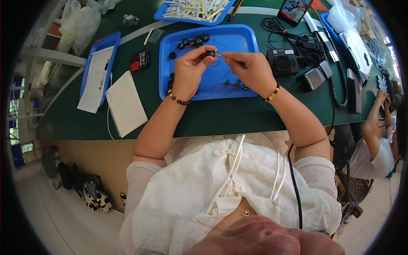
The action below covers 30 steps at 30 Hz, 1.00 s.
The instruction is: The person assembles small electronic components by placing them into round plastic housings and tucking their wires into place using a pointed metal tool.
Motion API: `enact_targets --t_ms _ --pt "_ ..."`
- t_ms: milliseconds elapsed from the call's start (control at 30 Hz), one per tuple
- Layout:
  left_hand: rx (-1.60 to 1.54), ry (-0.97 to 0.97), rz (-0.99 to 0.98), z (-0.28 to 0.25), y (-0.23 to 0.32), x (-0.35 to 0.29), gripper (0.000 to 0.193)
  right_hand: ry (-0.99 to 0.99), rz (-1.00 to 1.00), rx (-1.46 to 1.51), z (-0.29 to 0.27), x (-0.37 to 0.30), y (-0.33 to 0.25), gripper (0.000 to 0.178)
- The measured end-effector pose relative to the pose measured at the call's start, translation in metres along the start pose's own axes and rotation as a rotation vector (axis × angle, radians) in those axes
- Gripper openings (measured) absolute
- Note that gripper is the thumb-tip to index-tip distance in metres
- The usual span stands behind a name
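Observation:
Both my hands are raised over a blue tray [208, 85] on the green table. My left hand [188, 72] pinches a small dark round part [210, 53] between thumb and fingertips. From the right, my right hand [253, 71] meets it, its fingers closed on a thin light-coloured piece [218, 55] that reaches to the round part. Whether that piece is a wire or a tool tip, I cannot tell. Several black round parts with green faces [198, 40] lie at the tray's far side. Small green parts with thin wires [237, 85] lie at its near right.
A second blue tray [159, 15] full of pale strips stands behind. To the left are a spiral notebook [126, 104], a black-and-red box [139, 60] and a tray with papers [97, 78]. A black device [282, 62] and cables crowd the right; another person [374, 146] sits beyond.

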<state>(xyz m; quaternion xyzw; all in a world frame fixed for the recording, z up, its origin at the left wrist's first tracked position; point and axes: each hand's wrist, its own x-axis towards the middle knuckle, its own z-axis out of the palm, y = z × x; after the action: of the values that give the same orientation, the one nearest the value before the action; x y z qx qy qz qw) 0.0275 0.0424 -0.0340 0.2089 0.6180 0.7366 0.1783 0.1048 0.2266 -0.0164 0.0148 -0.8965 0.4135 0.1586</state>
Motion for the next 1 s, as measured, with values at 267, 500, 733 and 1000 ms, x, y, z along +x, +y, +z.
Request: enact_targets --t_ms 267,500,733,1000 --pt "-0.209 0.016 -0.127 -0.004 -0.018 0.003 0.025 -0.136 0.151 0.128 0.008 0.003 0.013 0.019" --pt "-0.383 0.063 -0.274 -0.01 -0.02 0.004 0.023 -0.215 0.213 0.182 0.006 0.005 0.008 0.021" --pt "-0.345 0.15 -0.225 -0.007 -0.005 0.006 0.024 -0.188 0.223 0.192 0.001 0.003 -0.004 0.024" --pt "0.08 0.002 -0.018 -0.008 0.0 0.009 0.026 -0.019 0.14 0.029 -0.003 0.005 0.0 0.023"
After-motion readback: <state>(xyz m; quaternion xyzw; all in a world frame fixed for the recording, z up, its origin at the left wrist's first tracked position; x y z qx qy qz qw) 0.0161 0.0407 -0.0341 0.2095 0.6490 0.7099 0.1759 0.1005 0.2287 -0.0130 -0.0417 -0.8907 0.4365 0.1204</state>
